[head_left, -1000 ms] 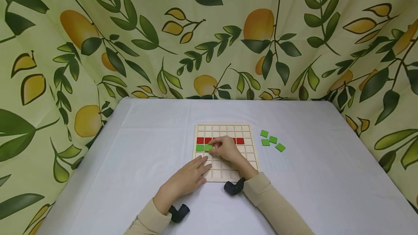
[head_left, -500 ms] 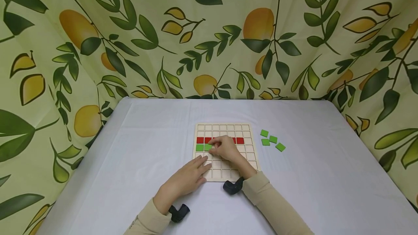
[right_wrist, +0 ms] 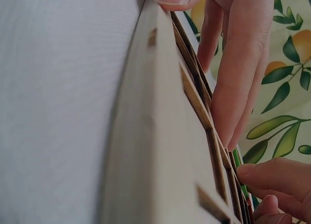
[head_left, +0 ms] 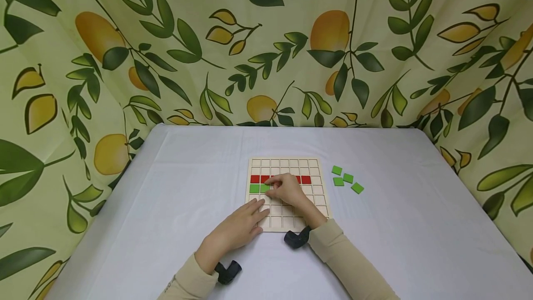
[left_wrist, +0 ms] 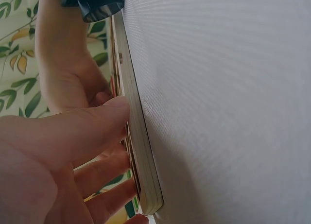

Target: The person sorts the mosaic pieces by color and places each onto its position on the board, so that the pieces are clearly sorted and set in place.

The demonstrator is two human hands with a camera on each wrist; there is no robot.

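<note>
A light wooden grid board (head_left: 288,221) lies on the table. In its left part, a row of red tiles (head_left: 255,179) sits just above two green tiles, the outer green tile (head_left: 254,189) and the inner green tile (head_left: 264,189). My right hand (head_left: 288,190) has its thumb and index finger curled at the inner green tile, pinching it by its right side; the hand hides some red tiles. My left hand (head_left: 239,225) rests on the board's lower left with fingers extended. In the left wrist view its thumb (left_wrist: 104,114) lies against the board's front edge.
Several loose green tiles (head_left: 348,178) lie on the white tablecloth (head_left: 399,235) to the right of the board. A curtain (head_left: 266,50) printed with leaves and fruit hangs behind the table. Dark wrist-worn devices (head_left: 228,272) sit below both hands.
Almost nothing has shifted. My right hand's fingertips have edged very slightly left at the inner green tile; the left hand stays in place on the board.
</note>
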